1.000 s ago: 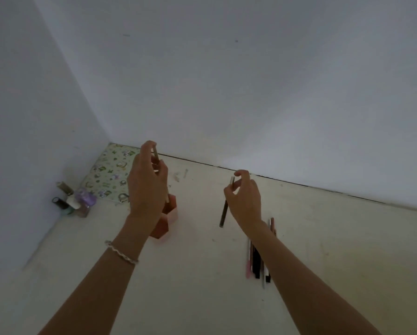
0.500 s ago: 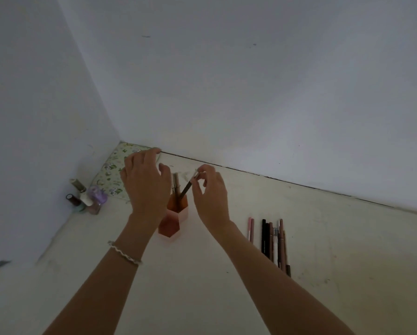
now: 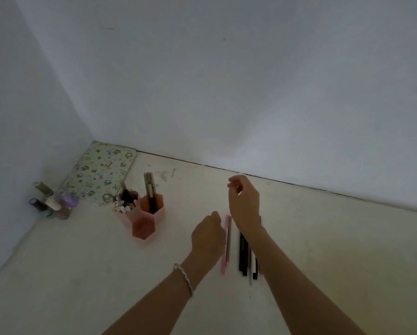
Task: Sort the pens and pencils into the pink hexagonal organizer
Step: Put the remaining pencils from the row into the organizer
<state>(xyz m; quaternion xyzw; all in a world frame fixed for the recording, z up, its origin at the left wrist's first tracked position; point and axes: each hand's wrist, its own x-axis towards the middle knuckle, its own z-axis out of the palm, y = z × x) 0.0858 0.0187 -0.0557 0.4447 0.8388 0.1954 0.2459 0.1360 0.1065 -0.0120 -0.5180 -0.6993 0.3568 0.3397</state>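
The pink hexagonal organizer (image 3: 144,228) stands on the pale floor. A tall dark pen (image 3: 149,192) sticks up from its back right cell, and several short pens (image 3: 125,204) fill the left cell. A row of pens lies to the right: a pink pen (image 3: 227,245) and black pens (image 3: 243,253), partly under my right forearm. My left hand (image 3: 208,235) is low beside the pink pen, fingers pointing away, holding nothing. My right hand (image 3: 245,204) hovers over the far end of the row with loosely curled, empty fingers.
A flowered flat case (image 3: 101,172) lies in the corner behind the organizer. Several small bottles (image 3: 55,201) stand by the left wall. White walls close off the left and the back. Bare floor stretches to the right and toward me.
Both hands have left the organizer and moved right to the row of pens. The pens they held now stand in the organizer, and both hands are empty.
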